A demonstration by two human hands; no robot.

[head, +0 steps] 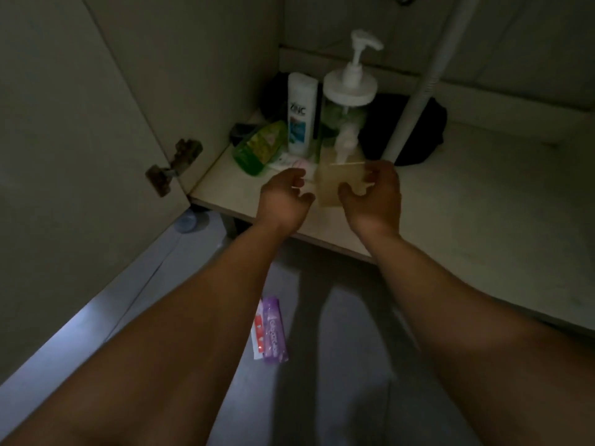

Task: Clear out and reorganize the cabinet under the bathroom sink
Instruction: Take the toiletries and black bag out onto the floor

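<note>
I see the cabinet shelf [450,194] with its door [64,123] swung open on the left, and most of its right side bare. A white drain pipe [415,101] runs down in front of a dark bag [415,136] at the back. The bottles crowd the left rear: a large pump jar [349,101], a white shampoo bottle [301,114], a green bottle [260,148] lying tilted.

At the shelf's front edge, my left hand [285,196] and right hand [375,196] flank a translucent amber pump bottle [335,181]. Both sets of fingers are curled; whether they truly grip it, I cannot tell through the blur.

I judge a slip could drop it off the lip onto the floor, beside the purple packet [273,329]; pulling back carelessly could topple the bottles behind it.
</note>
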